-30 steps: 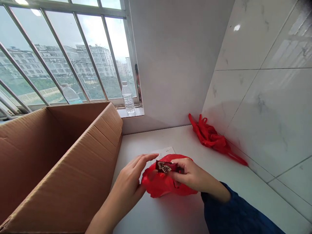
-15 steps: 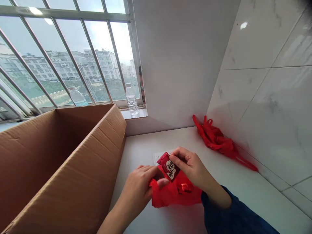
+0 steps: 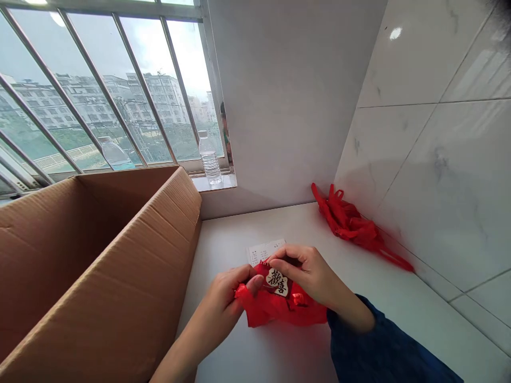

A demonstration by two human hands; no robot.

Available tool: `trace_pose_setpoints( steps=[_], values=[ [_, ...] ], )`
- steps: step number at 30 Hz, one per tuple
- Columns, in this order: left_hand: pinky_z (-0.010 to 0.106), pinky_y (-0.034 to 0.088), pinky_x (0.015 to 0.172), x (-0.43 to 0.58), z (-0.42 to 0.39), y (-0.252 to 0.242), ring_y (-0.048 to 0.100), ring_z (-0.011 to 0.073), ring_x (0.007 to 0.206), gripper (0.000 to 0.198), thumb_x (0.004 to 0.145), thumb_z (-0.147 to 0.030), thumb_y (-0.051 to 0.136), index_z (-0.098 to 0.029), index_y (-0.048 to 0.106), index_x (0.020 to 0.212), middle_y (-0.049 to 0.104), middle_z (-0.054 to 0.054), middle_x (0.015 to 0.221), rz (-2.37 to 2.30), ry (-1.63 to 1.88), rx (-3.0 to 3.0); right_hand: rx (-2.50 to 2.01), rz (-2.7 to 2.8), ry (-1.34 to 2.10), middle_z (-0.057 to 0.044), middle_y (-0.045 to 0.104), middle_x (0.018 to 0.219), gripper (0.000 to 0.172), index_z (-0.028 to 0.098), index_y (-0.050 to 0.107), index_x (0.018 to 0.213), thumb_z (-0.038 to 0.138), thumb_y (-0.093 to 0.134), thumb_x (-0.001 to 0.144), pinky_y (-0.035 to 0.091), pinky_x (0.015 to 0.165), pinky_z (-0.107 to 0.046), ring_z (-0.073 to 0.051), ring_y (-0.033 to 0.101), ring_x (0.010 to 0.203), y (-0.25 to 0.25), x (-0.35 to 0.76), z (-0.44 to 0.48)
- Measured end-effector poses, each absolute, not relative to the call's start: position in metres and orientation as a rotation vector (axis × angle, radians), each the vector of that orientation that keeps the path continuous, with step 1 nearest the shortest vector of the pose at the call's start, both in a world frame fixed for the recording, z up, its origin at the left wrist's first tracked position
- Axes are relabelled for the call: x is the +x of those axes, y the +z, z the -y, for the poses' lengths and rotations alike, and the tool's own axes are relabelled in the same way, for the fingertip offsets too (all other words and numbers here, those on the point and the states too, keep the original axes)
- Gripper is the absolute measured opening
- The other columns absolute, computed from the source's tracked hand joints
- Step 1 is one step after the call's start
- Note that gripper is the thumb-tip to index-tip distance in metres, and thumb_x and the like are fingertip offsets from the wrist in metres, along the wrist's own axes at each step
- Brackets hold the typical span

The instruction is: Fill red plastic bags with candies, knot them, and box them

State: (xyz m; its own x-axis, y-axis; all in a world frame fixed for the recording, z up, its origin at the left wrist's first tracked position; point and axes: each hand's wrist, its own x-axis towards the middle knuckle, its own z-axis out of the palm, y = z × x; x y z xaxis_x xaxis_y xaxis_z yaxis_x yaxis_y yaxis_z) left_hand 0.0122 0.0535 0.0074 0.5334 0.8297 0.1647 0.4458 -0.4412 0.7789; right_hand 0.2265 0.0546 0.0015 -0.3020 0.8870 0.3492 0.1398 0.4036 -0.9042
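My one camera sits on my head, looking forward and down at the white counter [image 3: 383, 298], close over my hands. The window [image 3: 99, 90] lies at eleven o'clock, the tiled wall [image 3: 439, 159] at two.

Sm. dark-red packet [image 3: 277, 281], white chars, upright atop crumpled red bag [image 3: 279, 313]
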Motion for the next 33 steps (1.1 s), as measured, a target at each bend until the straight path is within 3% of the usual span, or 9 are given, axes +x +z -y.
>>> trace_pose_setpoints(
  steps=[6,16,20,23,27,33],
  values=[
    [0.026,0.027,0.059,0.011,-0.057,0.002,0.033,0.0125,0.062,0.042,0.102,-0.045,0.038,-0.02,0.034,0.069,0.041,-0.004,0.064,-1.098,0.822,2.101,-0.951,1.654,1.116,0.002,0.065,0.076,0.036,0.021,0.068,0.088,0.051,0.051,0.099,0.044,0.063,-0.023,-0.012,0.057,0.069,-0.001,0.225,-0.052],
    [0.026,0.029,0.059,0.012,-0.056,-0.002,0.035,0.0136,0.062,0.042,0.102,-0.047,0.035,-0.021,0.032,0.068,0.041,-0.003,0.064,-1.119,0.845,2.105,-0.985,1.662,0.973,0.002,0.064,0.073,0.034,0.02,0.068,0.084,0.048,0.054,0.098,0.042,0.062,-0.023,-0.013,0.056,0.067,-0.001,0.221,-0.051],
    [0.027,0.037,0.067,0.01,-0.054,0.008,0.049,0.0164,0.07,0.038,0.1,-0.048,0.042,-0.021,0.047,0.074,0.058,0.0,0.073,-1.151,0.853,2.205,-1.02,1.764,0.918,0.002,0.069,0.079,0.031,0.022,0.069,0.089,0.045,0.052,0.099,0.044,0.065,-0.024,-0.014,0.061,0.072,0.006,0.232,-0.048],
    [0.03,0.04,0.075,0.003,-0.054,0.014,0.056,0.0195,0.08,0.034,0.099,-0.052,0.044,-0.022,0.059,0.088,0.067,0.002,0.085,-1.178,0.845,2.298,-1.2,1.959,0.668,0.001,0.073,0.084,0.026,0.024,0.07,0.09,0.037,0.05,0.101,0.042,0.068,-0.027,-0.016,0.064,0.076,0.011,0.245,-0.038],
    [0.032,0.041,0.074,-0.003,-0.051,0.018,0.056,0.0222,0.081,0.052,0.097,-0.066,0.034,-0.023,0.062,0.094,0.066,0.004,0.085,-1.178,0.888,2.379,-1.511,2.195,0.386,-0.002,0.075,0.083,0.02,0.025,0.072,0.084,0.027,0.056,0.097,0.04,0.063,-0.03,-0.019,0.067,0.074,0.005,0.244,-0.029],
    [0.033,0.041,0.074,-0.001,-0.044,0.025,0.056,0.0237,0.083,0.072,0.085,-0.083,0.026,-0.023,0.064,0.1,0.064,0.006,0.093,-1.066,0.843,2.453,-1.883,2.253,0.305,-0.011,0.07,0.063,0.02,0.017,0.067,0.059,0.008,0.067,0.078,0.036,0.049,-0.027,-0.023,0.069,0.061,-0.038,0.207,-0.06]
  ],
)
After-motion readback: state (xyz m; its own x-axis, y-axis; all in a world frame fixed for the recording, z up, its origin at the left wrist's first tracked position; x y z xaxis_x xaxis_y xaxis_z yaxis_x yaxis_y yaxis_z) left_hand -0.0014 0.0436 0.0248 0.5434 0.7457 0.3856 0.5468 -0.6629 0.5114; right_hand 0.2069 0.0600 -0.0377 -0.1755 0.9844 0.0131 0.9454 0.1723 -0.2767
